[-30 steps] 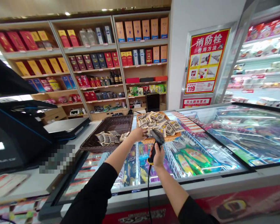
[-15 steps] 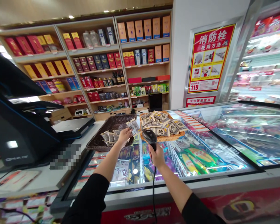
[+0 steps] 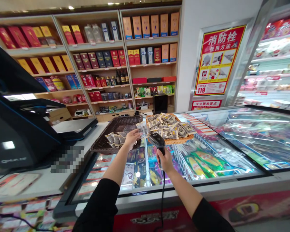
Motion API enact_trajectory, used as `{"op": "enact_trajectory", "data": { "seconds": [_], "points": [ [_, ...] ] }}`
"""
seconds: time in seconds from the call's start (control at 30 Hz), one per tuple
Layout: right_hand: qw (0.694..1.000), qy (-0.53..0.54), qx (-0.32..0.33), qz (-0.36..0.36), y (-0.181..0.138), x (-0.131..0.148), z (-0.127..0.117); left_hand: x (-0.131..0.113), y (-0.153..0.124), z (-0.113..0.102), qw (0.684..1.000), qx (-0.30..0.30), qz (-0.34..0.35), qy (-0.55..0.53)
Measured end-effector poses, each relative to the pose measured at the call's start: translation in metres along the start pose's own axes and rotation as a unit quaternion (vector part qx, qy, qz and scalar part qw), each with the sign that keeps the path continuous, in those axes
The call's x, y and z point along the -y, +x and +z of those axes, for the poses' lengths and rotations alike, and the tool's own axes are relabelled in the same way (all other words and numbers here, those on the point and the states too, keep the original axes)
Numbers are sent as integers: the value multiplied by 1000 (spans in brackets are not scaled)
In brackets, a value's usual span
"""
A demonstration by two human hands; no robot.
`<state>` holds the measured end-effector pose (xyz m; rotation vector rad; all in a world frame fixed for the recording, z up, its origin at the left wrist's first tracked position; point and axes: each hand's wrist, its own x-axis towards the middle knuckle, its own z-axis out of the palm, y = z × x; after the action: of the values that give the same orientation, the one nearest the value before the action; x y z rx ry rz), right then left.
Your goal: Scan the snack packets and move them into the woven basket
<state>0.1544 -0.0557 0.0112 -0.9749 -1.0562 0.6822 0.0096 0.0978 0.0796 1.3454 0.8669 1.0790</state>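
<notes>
Freezer glass (image 3: 222,156) extends rightward beyond scanner (image 3: 157,140) and orange basket rim (image 3: 182,140).

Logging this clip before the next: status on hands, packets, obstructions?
Left hand holds one packet; right hand grips black scanner. Other packets in dark basket and orange basket. Nothing visible between scanner and held packet.

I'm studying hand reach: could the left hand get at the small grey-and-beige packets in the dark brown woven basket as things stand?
Probably yes: the left hand is close by, and the open-topped basket leaves those packets uncovered, though that hand holds another packet.
</notes>
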Motion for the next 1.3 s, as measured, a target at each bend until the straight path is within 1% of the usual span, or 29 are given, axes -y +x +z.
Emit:
{"op": "enact_trajectory", "data": {
  "seconds": [0.1,0.23,0.37,0.47,0.6,0.7,0.9,1.07,1.3],
  "points": [
    [1000,7,1,-3,-1,-1,0,3,1,2,999,28,23,-9],
    [1000,16,18,-14,-3,-2,1,6,1,5,998,30,45,28],
    [999,17,25,-21,-3,-1,6,7,-2,6,994,58,75,46],
    [999,15,29,-24,-1,1,10,7,-4,6,993,67,86,55],
    [999,16,31,-27,0,2,12,7,-4,7,991,67,94,73],
    [999,17,31,-28,0,0,12,5,-5,9,991,72,96,67],
    [999,31,25,-6,-2,1,12,1,-9,9,989,71,100,82],
    [998,41,39,-18,-2,5,12,2,-9,7,988,69,111,85],
    [998,23,52,-40,-3,7,7,6,-4,7,989,61,114,70]
  ]
}}
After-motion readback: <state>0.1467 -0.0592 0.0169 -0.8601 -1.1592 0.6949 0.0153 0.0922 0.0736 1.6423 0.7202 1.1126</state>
